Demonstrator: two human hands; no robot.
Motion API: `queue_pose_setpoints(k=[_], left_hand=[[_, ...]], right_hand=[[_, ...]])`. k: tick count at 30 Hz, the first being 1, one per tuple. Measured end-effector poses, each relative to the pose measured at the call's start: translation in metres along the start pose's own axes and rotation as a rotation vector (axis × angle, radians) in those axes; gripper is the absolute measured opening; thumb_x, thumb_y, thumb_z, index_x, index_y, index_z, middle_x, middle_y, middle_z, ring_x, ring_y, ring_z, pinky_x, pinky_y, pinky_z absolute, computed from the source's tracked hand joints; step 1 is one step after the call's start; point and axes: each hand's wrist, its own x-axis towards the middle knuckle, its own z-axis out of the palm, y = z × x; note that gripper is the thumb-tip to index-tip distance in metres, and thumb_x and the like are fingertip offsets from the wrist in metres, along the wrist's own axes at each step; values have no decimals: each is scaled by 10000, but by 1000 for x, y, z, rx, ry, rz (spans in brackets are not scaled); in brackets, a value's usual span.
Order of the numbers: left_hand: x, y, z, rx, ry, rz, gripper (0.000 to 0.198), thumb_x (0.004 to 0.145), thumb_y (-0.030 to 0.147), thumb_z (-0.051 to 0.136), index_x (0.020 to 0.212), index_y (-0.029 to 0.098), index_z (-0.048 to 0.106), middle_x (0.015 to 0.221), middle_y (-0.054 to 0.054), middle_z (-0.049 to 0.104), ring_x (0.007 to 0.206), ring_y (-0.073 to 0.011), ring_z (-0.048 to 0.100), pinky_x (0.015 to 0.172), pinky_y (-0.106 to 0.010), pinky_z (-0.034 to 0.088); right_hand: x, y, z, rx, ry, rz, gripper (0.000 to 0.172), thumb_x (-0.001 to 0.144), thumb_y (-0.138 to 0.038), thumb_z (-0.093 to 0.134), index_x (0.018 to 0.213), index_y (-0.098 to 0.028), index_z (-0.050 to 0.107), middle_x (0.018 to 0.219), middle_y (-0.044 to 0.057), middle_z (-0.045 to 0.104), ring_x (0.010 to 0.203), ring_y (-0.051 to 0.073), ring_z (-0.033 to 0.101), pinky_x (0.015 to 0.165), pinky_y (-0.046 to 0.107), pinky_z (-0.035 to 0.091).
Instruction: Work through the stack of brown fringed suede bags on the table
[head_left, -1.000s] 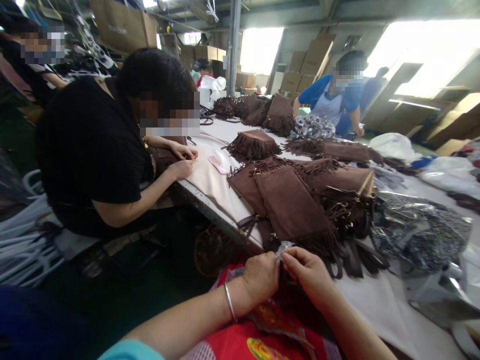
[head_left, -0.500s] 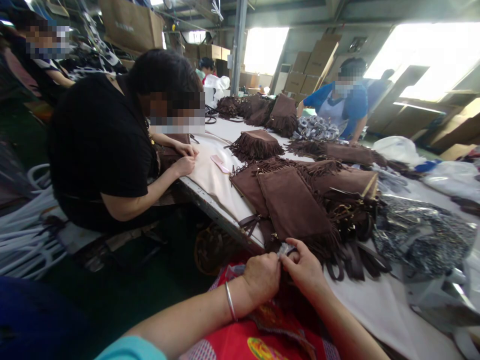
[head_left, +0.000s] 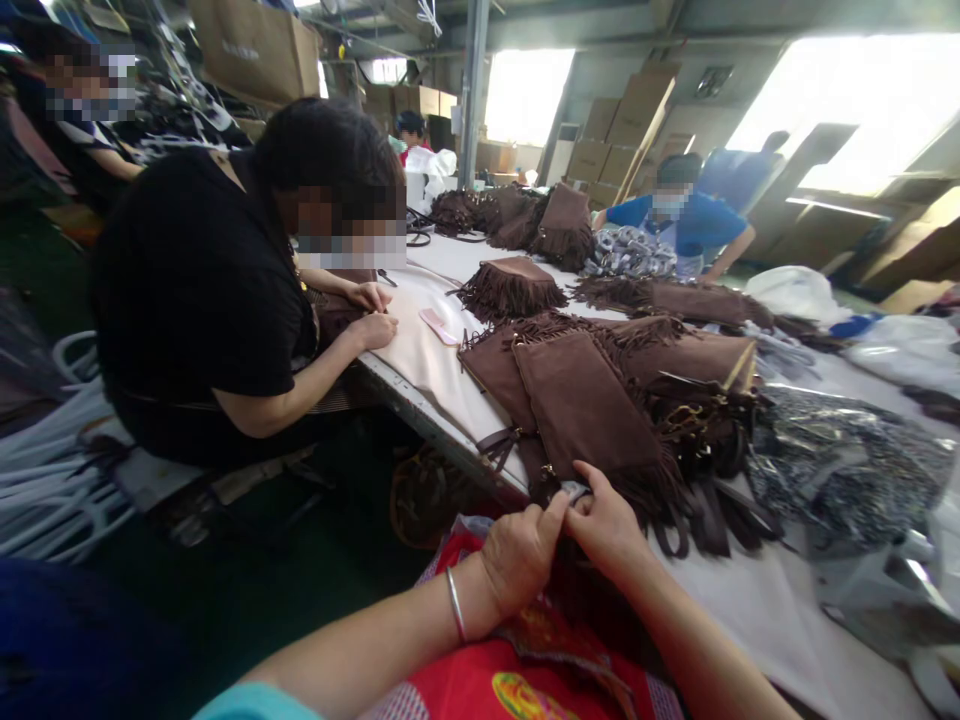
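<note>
My left hand [head_left: 525, 550], a bangle on its wrist, is closed with thumb and fingertips against my right hand [head_left: 606, 525]. Between them, at the table's near edge, shows a small whitish wrapped piece [head_left: 574, 491], pinched by my right hand, whose index finger points up. What my left fingers hold is hidden. Just beyond my hands lies a brown fringed bag [head_left: 585, 405] with a small metal clasp at its lower corner. More brown bags [head_left: 690, 350] with dark straps are heaped beside it.
A person in black [head_left: 202, 300] bends over the table's left edge. Clear crinkled plastic [head_left: 847, 465] lies at the right. A pink piece [head_left: 438, 326] rests on pale cloth. Across the table leans a person in blue [head_left: 679, 225]. Red fabric [head_left: 480, 680] covers my lap.
My left hand's fingers have shifted, with thumb and index now extended toward my right hand. Less of the whitish piece shows. The person in blue has leaned lower.
</note>
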Motion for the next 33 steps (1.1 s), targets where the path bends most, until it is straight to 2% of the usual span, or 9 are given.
queue_pose_setpoints(k=[2, 4, 9, 12, 15, 18, 21, 27, 33], left_hand=[[2, -1, 0, -44, 1, -61, 333, 939, 179, 307, 1200, 125, 506, 849, -123, 663, 685, -238, 653, 574, -323, 486], [4, -1, -1, -135, 2, -119, 309, 959, 223, 284, 999, 140, 579, 823, -123, 661, 684, -222, 645, 585, -306, 468], [11, 0, -7, -497, 20, -194, 293, 951, 272, 358, 821, 171, 600, 788, -77, 659, 684, -161, 600, 630, -261, 429], [16, 1, -6, -752, -3, -327, 258, 912, 282, 433, 752, 169, 602, 719, -39, 638, 644, -136, 560, 594, -239, 401], [20, 1, -1, -967, -94, -467, 250, 859, 294, 486, 673, 156, 582, 637, -16, 592, 580, -112, 512, 544, -220, 375], [22, 0, 2, -1155, -221, -603, 247, 833, 324, 488, 670, 154, 564, 569, 12, 531, 459, -80, 425, 455, -209, 316], [23, 0, -2, -1290, -294, -696, 200, 802, 329, 501, 712, 158, 554, 569, 26, 523, 388, -60, 363, 402, -204, 270], [23, -4, -14, -1376, -386, -707, 151, 720, 297, 560, 701, 147, 548, 575, 28, 527, 379, -43, 363, 381, -188, 260], [17, -6, -13, -1584, -444, -731, 191, 705, 325, 612, 750, 148, 557, 580, 46, 506, 393, -36, 343, 387, -177, 275]], right_hand=[[-2, 3, 1, 36, 8, -13, 662, 721, -318, 574, 1350, -168, 435, 511, -77, 567, 533, 176, 571, 550, 268, 409], [-5, 7, 1, 91, 2, -31, 670, 734, -324, 559, 1368, -161, 412, 531, -77, 579, 546, 176, 580, 575, 271, 425], [-24, 12, 1, 209, 14, -38, 660, 758, -316, 521, 1381, -148, 386, 601, -65, 632, 627, 180, 615, 692, 289, 469], [-33, 14, 4, 227, 59, 10, 686, 755, -329, 531, 1392, -136, 366, 654, -45, 674, 691, 195, 642, 750, 311, 474], [-40, 15, 9, 248, 86, 52, 696, 775, -346, 525, 1411, -142, 329, 678, -35, 690, 712, 204, 657, 758, 325, 474], [-43, 15, 11, 252, 85, 66, 692, 786, -343, 522, 1417, -138, 322, 696, -22, 698, 725, 209, 664, 753, 327, 476], [-45, 14, 9, 247, 79, 45, 679, 787, -319, 513, 1418, -140, 337, 715, -14, 701, 735, 208, 664, 755, 325, 474], [-45, 13, 6, 218, 54, -23, 643, 798, -264, 481, 1421, -171, 349, 743, -22, 697, 735, 195, 654, 760, 320, 468], [-44, 16, 9, 231, 57, -43, 597, 817, -259, 477, 1400, -179, 375, 755, -22, 680, 732, 187, 642, 751, 324, 462]])
